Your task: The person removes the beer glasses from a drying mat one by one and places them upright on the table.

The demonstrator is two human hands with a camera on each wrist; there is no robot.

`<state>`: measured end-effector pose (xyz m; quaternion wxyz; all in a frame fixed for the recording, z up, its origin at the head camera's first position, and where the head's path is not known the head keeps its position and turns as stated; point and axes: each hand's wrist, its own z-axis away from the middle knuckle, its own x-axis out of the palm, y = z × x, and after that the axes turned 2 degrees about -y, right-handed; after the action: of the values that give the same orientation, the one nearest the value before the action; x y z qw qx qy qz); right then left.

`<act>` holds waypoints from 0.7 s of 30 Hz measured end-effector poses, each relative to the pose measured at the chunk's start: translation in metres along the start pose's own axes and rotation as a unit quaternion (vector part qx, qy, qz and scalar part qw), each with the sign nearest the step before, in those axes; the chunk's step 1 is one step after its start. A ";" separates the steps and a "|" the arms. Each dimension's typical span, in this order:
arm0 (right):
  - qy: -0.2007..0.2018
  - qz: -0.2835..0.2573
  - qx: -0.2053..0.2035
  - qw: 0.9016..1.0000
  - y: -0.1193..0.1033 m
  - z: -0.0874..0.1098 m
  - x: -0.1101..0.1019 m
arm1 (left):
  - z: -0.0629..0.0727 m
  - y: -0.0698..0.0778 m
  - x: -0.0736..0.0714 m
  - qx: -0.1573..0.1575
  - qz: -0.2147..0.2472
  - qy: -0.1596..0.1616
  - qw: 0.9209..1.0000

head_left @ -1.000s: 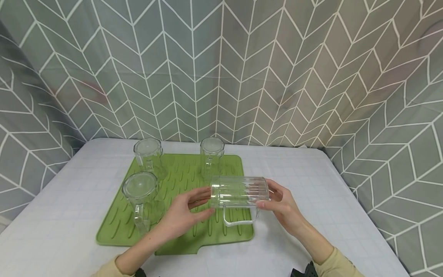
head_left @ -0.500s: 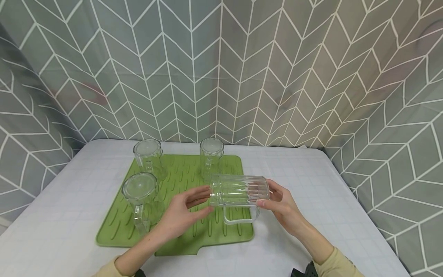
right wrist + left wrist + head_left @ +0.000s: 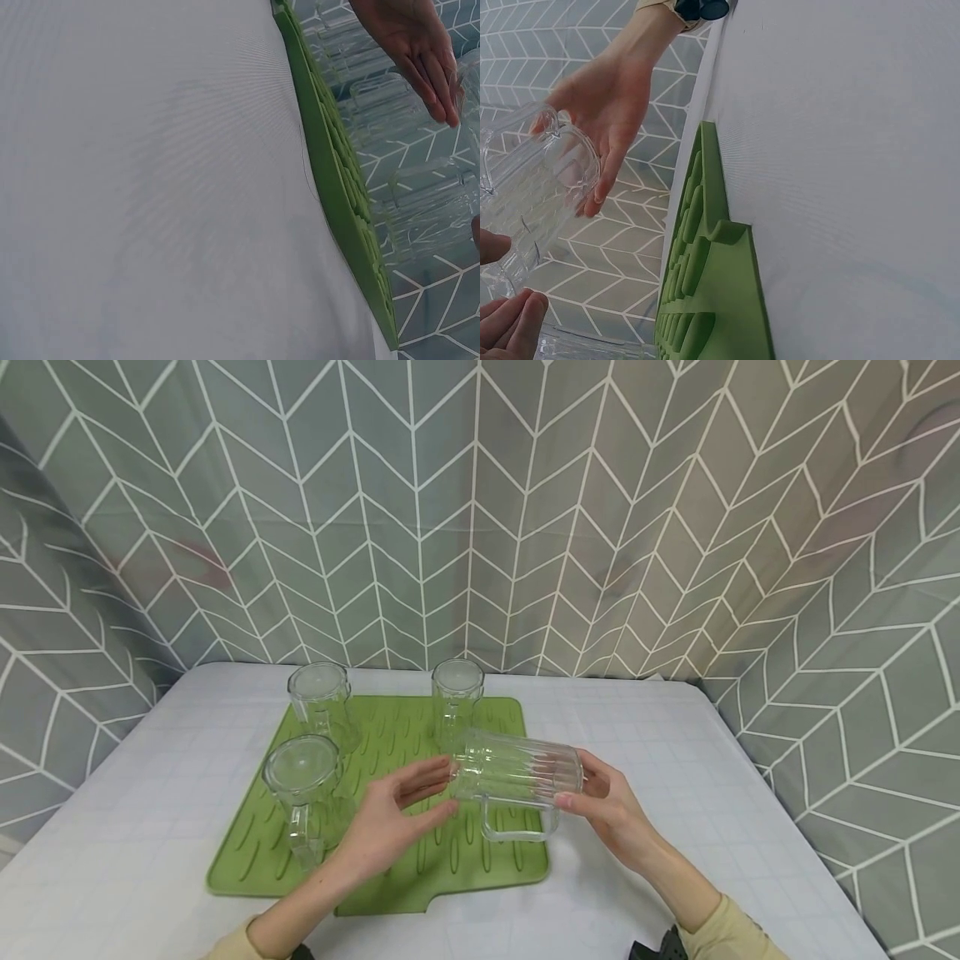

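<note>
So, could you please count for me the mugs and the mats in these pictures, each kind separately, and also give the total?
Glass mugs: 4 (3 standing on the mat, 1 held up in the right hand)
Green mat: 1
Total: 5

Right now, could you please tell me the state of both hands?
Left hand: open at one end of the clear glass handled mug; contact unclear.
Right hand: holding the other end.
</note>
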<state>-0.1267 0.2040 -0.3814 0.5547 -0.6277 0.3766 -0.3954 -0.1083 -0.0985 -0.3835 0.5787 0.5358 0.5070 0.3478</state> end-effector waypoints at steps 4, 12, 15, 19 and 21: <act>0.000 0.002 0.002 1.000 0.000 0.000 0.001 | 0.000 0.000 0.000 0.005 0.005 0.006 1.000; -0.013 0.003 -0.004 1.000 0.004 0.000 0.001 | 0.000 0.000 -0.002 0.026 0.019 0.010 0.999; -0.028 0.003 -0.012 1.000 0.006 -0.001 0.001 | 0.001 0.001 -0.002 0.037 0.024 0.014 0.999; -0.046 0.005 -0.017 0.999 0.009 -0.002 0.001 | 0.001 0.002 -0.001 0.052 0.030 0.024 0.998; -0.053 0.004 -0.016 0.998 0.010 -0.002 0.002 | 0.001 0.001 -0.001 0.060 0.032 0.028 0.997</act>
<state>-0.1280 0.2006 -0.3909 0.5651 -0.6551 0.3558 -0.3535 -0.1071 -0.0991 -0.3822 0.5195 0.5761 0.5253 0.3498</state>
